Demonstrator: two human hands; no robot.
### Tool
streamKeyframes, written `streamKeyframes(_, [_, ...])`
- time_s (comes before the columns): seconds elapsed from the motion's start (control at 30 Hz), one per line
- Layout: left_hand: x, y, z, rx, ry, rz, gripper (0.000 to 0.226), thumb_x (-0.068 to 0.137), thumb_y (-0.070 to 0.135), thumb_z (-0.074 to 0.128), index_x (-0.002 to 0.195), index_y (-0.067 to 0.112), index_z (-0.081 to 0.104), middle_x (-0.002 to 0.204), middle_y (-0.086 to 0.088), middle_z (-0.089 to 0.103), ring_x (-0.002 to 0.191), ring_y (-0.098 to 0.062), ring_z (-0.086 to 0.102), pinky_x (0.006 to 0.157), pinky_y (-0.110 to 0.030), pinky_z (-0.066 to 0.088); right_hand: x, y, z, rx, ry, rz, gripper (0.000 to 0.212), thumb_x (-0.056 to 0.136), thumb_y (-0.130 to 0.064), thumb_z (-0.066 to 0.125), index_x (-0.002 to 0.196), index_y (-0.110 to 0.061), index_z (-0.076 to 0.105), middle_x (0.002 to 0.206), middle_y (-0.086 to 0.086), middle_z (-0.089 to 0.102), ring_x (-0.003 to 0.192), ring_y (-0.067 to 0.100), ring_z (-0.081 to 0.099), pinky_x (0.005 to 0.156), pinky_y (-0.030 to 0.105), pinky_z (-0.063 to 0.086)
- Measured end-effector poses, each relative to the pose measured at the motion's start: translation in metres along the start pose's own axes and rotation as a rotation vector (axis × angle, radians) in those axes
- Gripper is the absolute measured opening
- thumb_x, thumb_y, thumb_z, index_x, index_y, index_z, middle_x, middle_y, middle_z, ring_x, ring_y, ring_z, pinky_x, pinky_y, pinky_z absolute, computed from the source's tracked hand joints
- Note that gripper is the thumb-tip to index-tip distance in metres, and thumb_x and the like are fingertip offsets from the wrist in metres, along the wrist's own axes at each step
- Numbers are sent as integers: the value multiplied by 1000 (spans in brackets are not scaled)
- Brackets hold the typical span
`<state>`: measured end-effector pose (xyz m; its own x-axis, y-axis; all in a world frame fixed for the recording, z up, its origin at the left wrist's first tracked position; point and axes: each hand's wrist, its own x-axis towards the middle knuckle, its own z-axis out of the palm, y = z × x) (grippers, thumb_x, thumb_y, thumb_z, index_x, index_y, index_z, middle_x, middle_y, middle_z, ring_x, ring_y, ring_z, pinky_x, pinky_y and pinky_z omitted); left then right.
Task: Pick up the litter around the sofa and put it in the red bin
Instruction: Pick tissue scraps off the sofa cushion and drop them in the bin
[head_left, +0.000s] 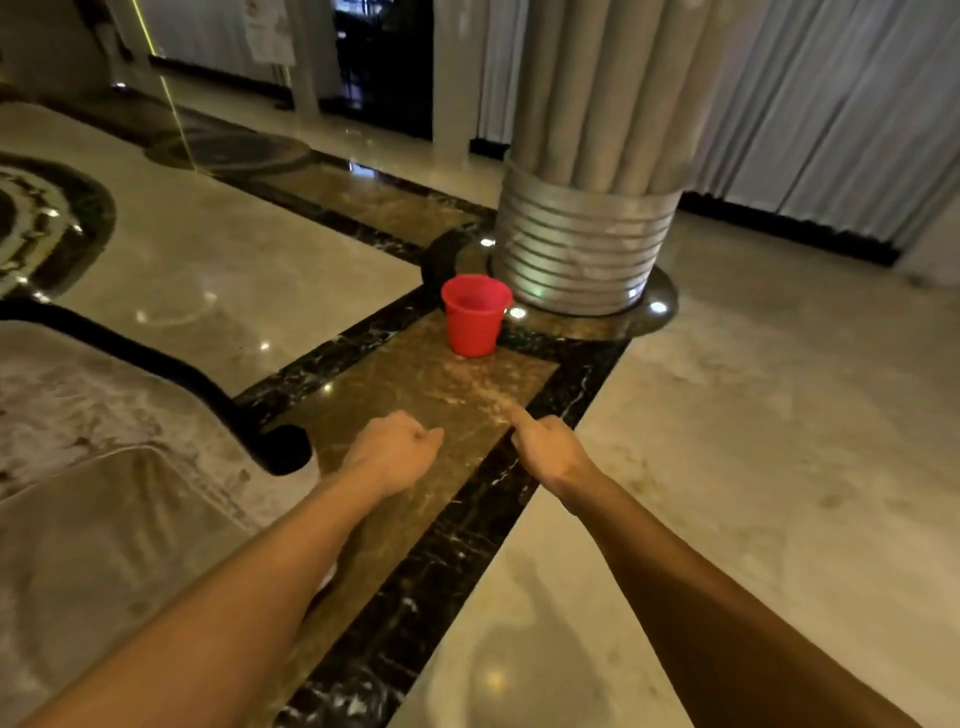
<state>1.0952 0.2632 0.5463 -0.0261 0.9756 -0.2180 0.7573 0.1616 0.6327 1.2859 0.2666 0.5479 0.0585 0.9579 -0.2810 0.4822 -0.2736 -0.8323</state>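
The red bin (475, 317) stands upright on the brown marble strip, just in front of a round column. Its inside looks red and I cannot make out any litter in it. Both my arms reach forward toward it. My left hand (395, 449) is curled into a loose fist, well short of the bin, and nothing shows in it. My right hand (545, 447) is also curled, with one finger stretched out toward the bin. The beige sofa (104, 457) with its dark curved trim fills the lower left. No litter is visible on the floor.
A fluted column with a ribbed metal base (582, 244) rises right behind the bin. Grey curtains (831, 104) hang at the back right. Glossy marble floor (753, 441) with dark inlaid borders spreads to the right and far left.
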Motion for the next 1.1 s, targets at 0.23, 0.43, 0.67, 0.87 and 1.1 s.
streamKeyframes(0.23, [140,62,40,-83,-60,133,47,102,31,37,59,15,46,62,-2,51,60,-19,49,62,-30,40,128,13,-49,87,7,-73,57,102,-44,29,54,-16,39,47,-3,38,38,10,36,48,29,31])
streamKeyframes(0.43, [313,91,49,-119,-189,74,34,90,-10,37,68,14,49,72,-2,44,63,-16,41,49,-16,39,294,-6,-76,166,-24,-38,39,103,-32,33,70,-15,46,52,-1,34,34,10,30,36,21,25])
streamKeyframes(0.67, [481,127,26,-75,-242,61,28,90,-5,45,85,16,63,93,-8,62,81,-21,58,69,-21,46,469,-55,-101,208,-101,34,26,97,-14,34,80,-13,54,55,-2,41,32,6,33,34,17,24])
streamKeyframes(0.87, [603,131,23,-263,-251,-123,31,101,3,32,79,5,54,60,-9,48,32,-5,45,29,-15,30,624,-83,-87,209,-61,27,29,98,-15,36,79,-11,56,59,4,47,42,13,39,38,23,30])
streamKeyframes(1.1, [820,120,24,-357,-190,-261,50,99,32,47,53,13,50,42,1,46,32,-8,40,35,-18,31,840,-94,-79,166,-164,37,45,100,-31,45,62,-11,54,38,-3,41,29,12,37,34,21,30])
